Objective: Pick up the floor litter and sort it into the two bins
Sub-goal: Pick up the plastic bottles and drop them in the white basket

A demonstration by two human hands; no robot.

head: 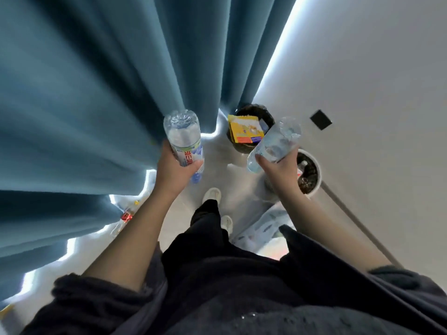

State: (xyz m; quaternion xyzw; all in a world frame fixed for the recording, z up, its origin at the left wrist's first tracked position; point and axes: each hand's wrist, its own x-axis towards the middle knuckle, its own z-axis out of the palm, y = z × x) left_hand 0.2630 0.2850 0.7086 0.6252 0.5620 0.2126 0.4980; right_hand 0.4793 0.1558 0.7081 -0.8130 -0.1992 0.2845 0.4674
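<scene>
My left hand [173, 168] grips a clear plastic bottle [182, 134] with a green and white label, its blue cap pointing down toward me. My right hand [278, 169] grips a second clear, label-less plastic bottle [278, 143], held tilted. Ahead on the floor stands a dark bin [268, 114] with a yellow packet [245, 129] lying across its opening. To its right stands a white-rimmed bin [318, 175] lined with a dark bag; my right hand is just left of it.
Blue curtains [96, 93] hang along the left. More litter lies at the curtain's foot: a clear bottle with a red label [125, 217]. A pale printed wrapper [263, 228] lies on the floor by my right leg. A white wall with a black plate [321, 119] is on the right.
</scene>
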